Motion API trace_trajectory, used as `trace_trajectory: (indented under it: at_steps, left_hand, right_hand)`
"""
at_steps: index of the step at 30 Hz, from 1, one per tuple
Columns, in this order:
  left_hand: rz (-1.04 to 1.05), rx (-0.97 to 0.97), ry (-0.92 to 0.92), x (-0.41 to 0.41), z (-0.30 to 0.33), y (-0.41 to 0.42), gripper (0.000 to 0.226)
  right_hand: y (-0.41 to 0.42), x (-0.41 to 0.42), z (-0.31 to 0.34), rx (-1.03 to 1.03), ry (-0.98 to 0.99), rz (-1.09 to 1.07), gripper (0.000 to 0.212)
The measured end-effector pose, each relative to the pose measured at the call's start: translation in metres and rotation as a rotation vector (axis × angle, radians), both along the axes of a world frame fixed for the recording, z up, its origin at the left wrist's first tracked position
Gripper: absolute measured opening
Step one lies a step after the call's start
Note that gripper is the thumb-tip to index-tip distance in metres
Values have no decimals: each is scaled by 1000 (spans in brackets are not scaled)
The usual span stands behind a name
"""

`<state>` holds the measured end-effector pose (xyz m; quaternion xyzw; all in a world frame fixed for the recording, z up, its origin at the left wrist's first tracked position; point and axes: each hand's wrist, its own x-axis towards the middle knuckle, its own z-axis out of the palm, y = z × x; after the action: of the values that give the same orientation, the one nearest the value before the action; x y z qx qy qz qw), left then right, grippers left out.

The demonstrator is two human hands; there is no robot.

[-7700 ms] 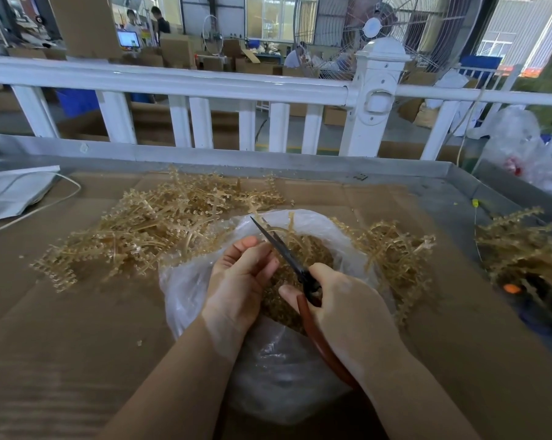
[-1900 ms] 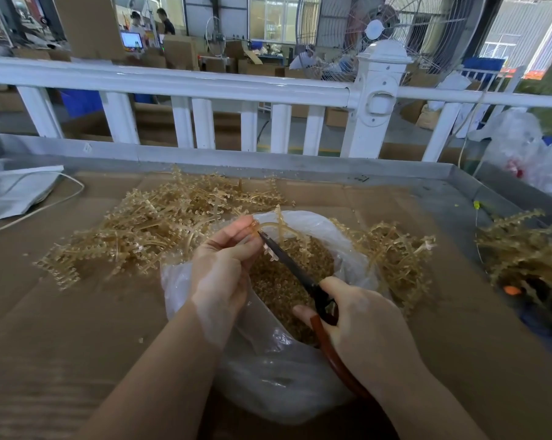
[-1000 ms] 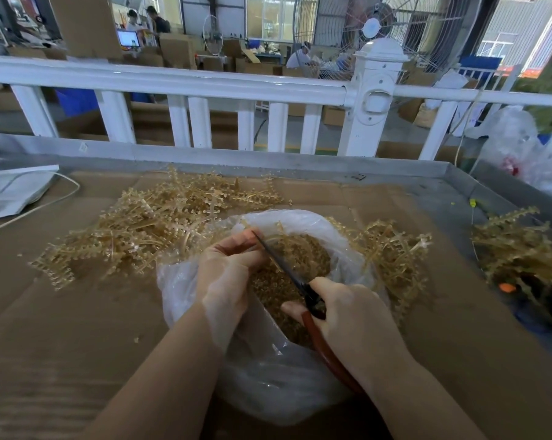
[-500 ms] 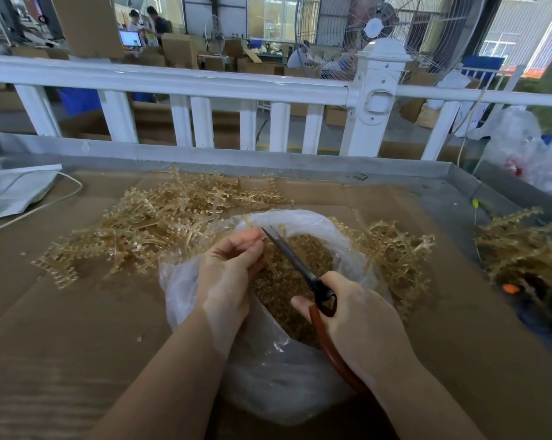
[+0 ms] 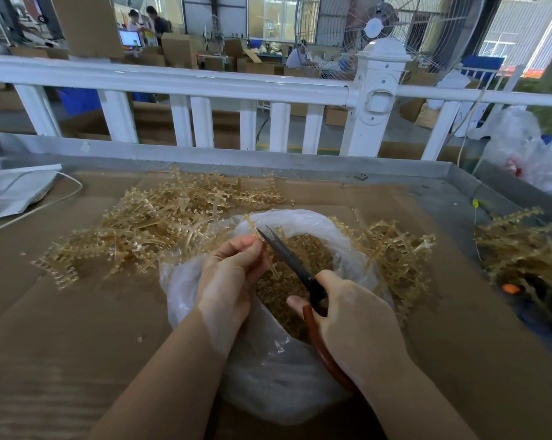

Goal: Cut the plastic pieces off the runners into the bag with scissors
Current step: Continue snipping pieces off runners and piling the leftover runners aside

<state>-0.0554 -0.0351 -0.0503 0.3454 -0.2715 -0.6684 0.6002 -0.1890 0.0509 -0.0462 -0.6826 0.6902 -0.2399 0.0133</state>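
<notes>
Work surface: a metal-edged table (image 5: 459, 185) lined with brown cardboard (image 5: 78, 328). No brand, label or legible writing is visible on any item; a lit monitor (image 5: 130, 38) in the background is too small to read.

Left hand (image 5: 227, 281): fingers curled, thumb and fingertips pinching a tan plastic runner (image 5: 270, 265) over the mouth of the bag. The runner hangs down from the pinch, with a short section rising above the fingers.

Right hand (image 5: 354, 325): closed around the reddish-brown handles of the scissors (image 5: 292, 258). The dark blades are slightly parted at the tips and meet the runner just beside the left fingertips.

Bag (image 5: 268, 385): clear plastic, open, lying on the cardboard directly under both hands. It holds a mass of small tan cut pieces (image 5: 309, 252).

Stock: a large heap of runners (image 5: 147, 227) lies on the cardboard behind and left of the bag, touching its rim. A smaller heap (image 5: 395, 252) lies against its right side. A third cluster (image 5: 516, 246) sits well apart at the table's right edge.

Surroundings: white railing (image 5: 179, 82) behind the table; a large caged fan (image 5: 386, 30) beyond it; a white sheet with a cord (image 5: 17, 192) at far left.
</notes>
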Motion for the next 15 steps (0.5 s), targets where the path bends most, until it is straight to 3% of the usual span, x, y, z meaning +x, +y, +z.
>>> trace_trajectory:
  at_steps: [15]
  left_hand:
    - [1,10,-46,-3,-2,-2,28]
  right_hand:
    - [6,13,15,18,98,5,33]
